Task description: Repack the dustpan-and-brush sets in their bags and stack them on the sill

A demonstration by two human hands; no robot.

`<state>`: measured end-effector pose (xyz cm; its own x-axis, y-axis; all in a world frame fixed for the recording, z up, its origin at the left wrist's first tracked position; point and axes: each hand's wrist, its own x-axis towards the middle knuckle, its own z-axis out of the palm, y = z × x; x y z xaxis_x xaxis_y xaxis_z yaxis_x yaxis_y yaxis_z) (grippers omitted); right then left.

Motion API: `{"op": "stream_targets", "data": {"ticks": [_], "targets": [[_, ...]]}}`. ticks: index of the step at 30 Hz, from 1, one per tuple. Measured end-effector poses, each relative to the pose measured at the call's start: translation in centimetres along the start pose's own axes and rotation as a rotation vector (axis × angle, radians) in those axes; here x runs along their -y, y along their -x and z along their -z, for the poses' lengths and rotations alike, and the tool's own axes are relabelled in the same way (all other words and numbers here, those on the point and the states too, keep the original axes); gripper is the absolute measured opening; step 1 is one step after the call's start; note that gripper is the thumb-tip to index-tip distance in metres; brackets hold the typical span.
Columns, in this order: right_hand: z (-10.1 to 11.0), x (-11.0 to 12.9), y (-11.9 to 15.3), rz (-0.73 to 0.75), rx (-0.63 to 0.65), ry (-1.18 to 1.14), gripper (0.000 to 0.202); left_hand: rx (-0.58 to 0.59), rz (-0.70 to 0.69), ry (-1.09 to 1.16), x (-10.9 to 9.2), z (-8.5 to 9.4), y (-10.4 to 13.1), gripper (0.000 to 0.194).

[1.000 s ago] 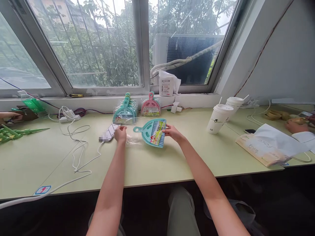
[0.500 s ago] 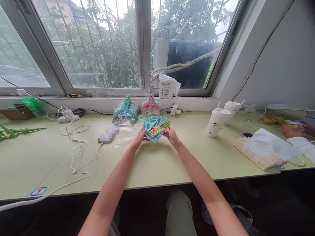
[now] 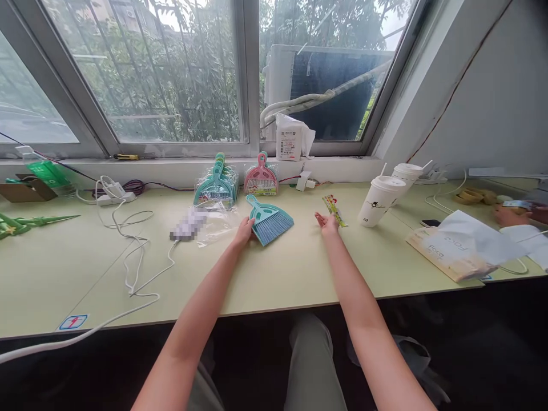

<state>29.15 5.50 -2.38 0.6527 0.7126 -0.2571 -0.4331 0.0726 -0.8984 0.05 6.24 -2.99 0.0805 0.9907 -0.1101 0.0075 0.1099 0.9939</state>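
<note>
My left hand [image 3: 244,233] is closed on the left edge of a teal dustpan [image 3: 256,212] with a small brush [image 3: 274,225] nested in it. The brush's blue-grey bristles point toward me and to the right. Over the table to the right, my right hand [image 3: 327,223] has its fingers apart. Just beyond it a yellow-green printed card label [image 3: 334,210] lies slanted, partly hidden by that hand. Whether they touch is not clear.
Wrapped teal brush sets [image 3: 217,185] and pink ones [image 3: 261,176] stand by the sill. Clear plastic wrapping [image 3: 216,228] and a white cable [image 3: 139,268] lie left. Lidded cups [image 3: 379,202] and a tissue pack [image 3: 458,251] stand right. Another person's hand [image 3: 509,216] is far right.
The printed label has come off the brush and dustpan and is now at the right. My right hand has moved right, away from the set. My left hand keeps its hold.
</note>
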Motion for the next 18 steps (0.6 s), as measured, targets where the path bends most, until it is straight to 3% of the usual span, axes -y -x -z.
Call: {"op": "stream_targets", "data": {"ticks": [1,3,7,9,11,13,16,18], "targets": [[-0.2,-0.1,0.3,0.017,0.032,0.064,0.038,0.032,-0.004,-0.013,0.1,-0.4,0.2,0.022],[-1.1,-0.7,1.6,0.187,0.099,0.295,0.036,0.068,-0.034,-0.052,0.4,-0.9,0.4,0.027],[-3.9,-2.7,5.8,0.830,0.262,0.959,0.037,0.054,-0.283,-0.235,1.0,-1.7,0.7,0.028],[-4.8,-3.7,7.4,1.048,0.397,1.184,0.030,0.052,-0.392,-0.339,1.1,-1.9,0.8,0.028],[-5.3,-4.5,8.3,1.129,0.447,1.287,0.028,0.060,-0.434,-0.395,1.2,-2.2,0.9,0.030],[-5.3,-4.8,8.5,1.111,0.401,1.287,0.028,0.101,-0.474,-0.386,1.1,-2.4,1.0,0.033],[-5.3,-4.4,8.3,1.050,0.313,1.149,0.030,0.177,-0.547,-0.322,1.0,-2.5,0.6,0.036],[-5.3,-3.5,8.0,1.009,0.364,0.997,0.034,0.130,-0.532,-0.363,1.0,-2.1,0.2,0.035]]}}
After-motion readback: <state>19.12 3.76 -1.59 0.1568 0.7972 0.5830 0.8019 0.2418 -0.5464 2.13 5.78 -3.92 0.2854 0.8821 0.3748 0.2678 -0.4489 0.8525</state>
